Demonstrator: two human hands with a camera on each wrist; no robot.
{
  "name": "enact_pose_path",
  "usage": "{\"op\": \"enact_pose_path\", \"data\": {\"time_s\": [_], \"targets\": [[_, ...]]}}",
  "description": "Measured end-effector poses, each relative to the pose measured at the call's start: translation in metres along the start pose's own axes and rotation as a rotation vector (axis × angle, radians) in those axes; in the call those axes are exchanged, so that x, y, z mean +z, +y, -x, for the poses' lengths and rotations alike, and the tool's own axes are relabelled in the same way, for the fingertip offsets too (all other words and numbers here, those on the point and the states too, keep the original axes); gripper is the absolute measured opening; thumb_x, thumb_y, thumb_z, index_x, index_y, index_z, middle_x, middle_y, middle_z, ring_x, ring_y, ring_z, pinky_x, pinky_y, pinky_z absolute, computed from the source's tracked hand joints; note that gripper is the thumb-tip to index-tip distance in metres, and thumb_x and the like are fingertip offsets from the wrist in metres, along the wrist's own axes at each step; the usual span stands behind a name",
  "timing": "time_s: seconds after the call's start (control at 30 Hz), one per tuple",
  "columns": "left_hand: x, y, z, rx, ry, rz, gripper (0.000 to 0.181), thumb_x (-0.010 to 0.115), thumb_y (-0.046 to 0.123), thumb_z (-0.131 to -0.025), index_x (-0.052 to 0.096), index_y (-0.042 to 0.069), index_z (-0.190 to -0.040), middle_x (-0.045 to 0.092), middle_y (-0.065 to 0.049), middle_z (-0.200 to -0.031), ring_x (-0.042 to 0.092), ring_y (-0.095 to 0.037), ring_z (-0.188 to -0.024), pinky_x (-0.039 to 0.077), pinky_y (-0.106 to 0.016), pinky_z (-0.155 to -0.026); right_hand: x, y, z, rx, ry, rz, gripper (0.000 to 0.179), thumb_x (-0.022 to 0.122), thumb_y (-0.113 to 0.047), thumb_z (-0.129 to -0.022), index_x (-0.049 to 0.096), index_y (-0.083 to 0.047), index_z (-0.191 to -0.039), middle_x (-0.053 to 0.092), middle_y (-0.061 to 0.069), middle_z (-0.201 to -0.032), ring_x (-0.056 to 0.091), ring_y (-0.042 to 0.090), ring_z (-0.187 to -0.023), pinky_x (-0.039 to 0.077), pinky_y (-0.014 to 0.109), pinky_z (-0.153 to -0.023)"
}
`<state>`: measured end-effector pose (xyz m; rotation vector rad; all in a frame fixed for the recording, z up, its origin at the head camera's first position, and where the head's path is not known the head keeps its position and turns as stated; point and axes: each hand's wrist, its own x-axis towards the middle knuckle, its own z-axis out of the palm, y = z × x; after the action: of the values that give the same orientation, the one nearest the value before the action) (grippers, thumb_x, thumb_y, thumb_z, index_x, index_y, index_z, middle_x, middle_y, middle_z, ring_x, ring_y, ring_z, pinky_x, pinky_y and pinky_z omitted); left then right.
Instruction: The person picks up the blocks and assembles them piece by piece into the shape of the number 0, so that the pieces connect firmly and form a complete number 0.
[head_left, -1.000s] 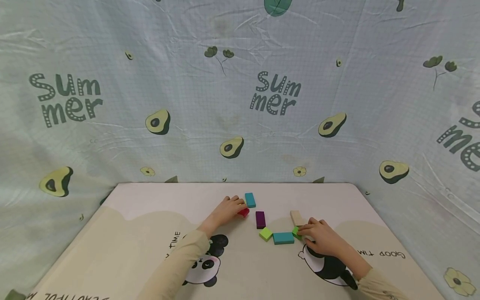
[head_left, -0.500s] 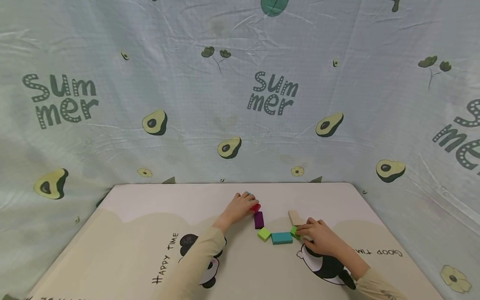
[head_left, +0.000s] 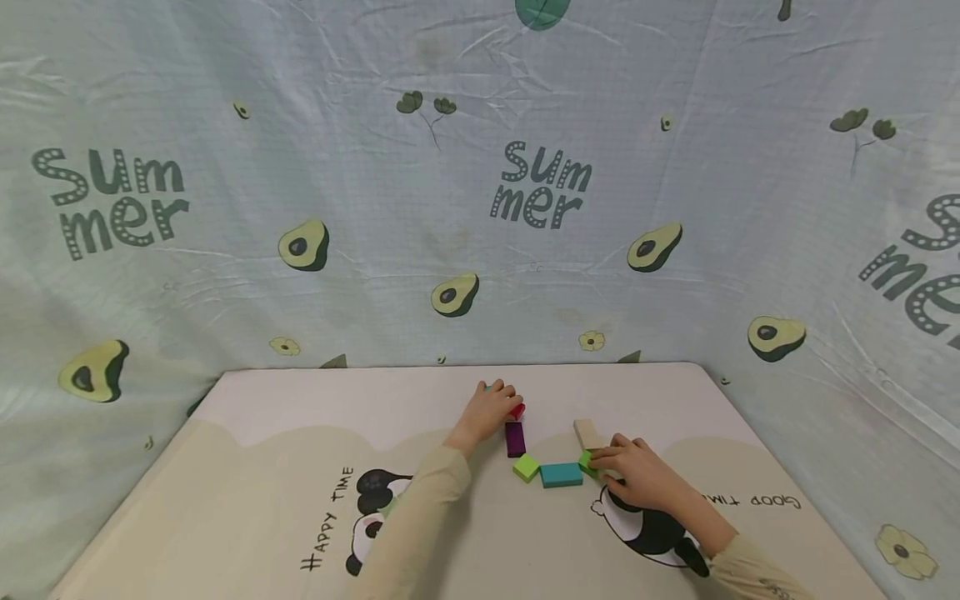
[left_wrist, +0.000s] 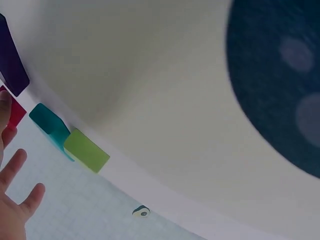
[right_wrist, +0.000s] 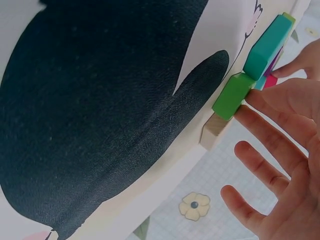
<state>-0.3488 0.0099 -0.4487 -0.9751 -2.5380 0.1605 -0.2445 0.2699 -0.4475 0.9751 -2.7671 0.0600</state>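
Observation:
In the head view, my left hand (head_left: 489, 410) pinches a red block (head_left: 517, 412) just beyond the far end of a purple block (head_left: 515, 439). In the left wrist view, thumb and finger lie on either side of that red block (left_wrist: 17, 113). My right hand (head_left: 636, 472) touches a green block (right_wrist: 233, 95) with its fingertips, the other fingers spread out straight. A teal block (head_left: 561, 475) lies between this green block and a lime block (head_left: 527, 467). Beyond the right fingertips is a pale wooden block (head_left: 586, 434).
In the left wrist view, another teal block (left_wrist: 51, 125) and a light green block (left_wrist: 87, 151) sit near the table's far edge, mostly hidden by my left hand in the head view. The printed tabletop (head_left: 262, 492) meets an avocado-patterned curtain (head_left: 375, 317) behind.
My left hand has moved right and slightly away with the red block, bringing it to the purple block's far end. My right hand stays at the green block.

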Motion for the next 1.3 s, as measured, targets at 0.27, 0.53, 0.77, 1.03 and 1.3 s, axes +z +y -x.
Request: {"op": "enact_pose_path", "data": {"time_s": [0.27,0.53,0.77,1.03,1.3], "targets": [[0.005,0.003,-0.004,-0.031,-0.061,-0.016,0.022,0.059,0.032,-0.080,0.060,0.023,-0.099,0.059,0.006,-0.100,0.049,-0.014,-0.098,0.042,-0.041,-0.086,0.000,0.000,0.000,-0.001,0.000,-0.006,0.023,0.062,-0.013,-0.078,0.068,-0.013,-0.101,0.066,0.003,-0.105,0.047,0.014,-0.082,0.036,0.033,-0.065],[0.007,0.003,-0.003,-0.051,-0.089,0.034,0.019,0.057,0.024,-0.083,0.063,0.024,-0.100,0.060,0.005,-0.101,0.049,-0.015,-0.098,0.042,-0.044,-0.088,0.003,0.003,-0.001,-0.002,0.003,0.003,0.024,0.062,-0.014,-0.078,0.068,-0.015,-0.101,0.066,0.001,-0.105,0.046,0.013,-0.082,0.036,0.034,-0.065],[0.005,-0.003,0.004,-0.007,-0.026,0.097,0.018,0.058,0.020,-0.084,0.064,0.022,-0.101,0.061,0.004,-0.097,0.050,-0.015,-0.094,0.043,-0.043,-0.082,0.003,0.003,0.001,-0.015,0.009,0.002,0.023,0.062,-0.014,-0.078,0.068,-0.015,-0.101,0.066,0.001,-0.105,0.047,0.014,-0.082,0.035,0.032,-0.064],[0.003,-0.012,0.022,0.032,-0.035,0.152,0.020,0.051,0.028,-0.090,0.063,0.021,-0.104,0.062,0.004,-0.104,0.050,-0.017,-0.100,0.041,-0.045,-0.084,0.001,0.001,0.000,-0.010,0.002,0.004,0.023,0.062,-0.014,-0.078,0.068,-0.014,-0.101,0.067,0.002,-0.104,0.047,0.014,-0.081,0.035,0.032,-0.064],[0.000,-0.012,0.032,0.012,-0.184,0.209,0.038,0.041,0.037,-0.093,0.051,0.023,-0.127,0.053,0.003,-0.127,0.043,-0.019,-0.113,0.035,-0.052,-0.094,0.001,0.000,-0.002,0.004,-0.010,-0.003,0.023,0.062,-0.013,-0.078,0.068,-0.014,-0.100,0.066,0.002,-0.104,0.046,0.014,-0.081,0.034,0.032,-0.064]]}}
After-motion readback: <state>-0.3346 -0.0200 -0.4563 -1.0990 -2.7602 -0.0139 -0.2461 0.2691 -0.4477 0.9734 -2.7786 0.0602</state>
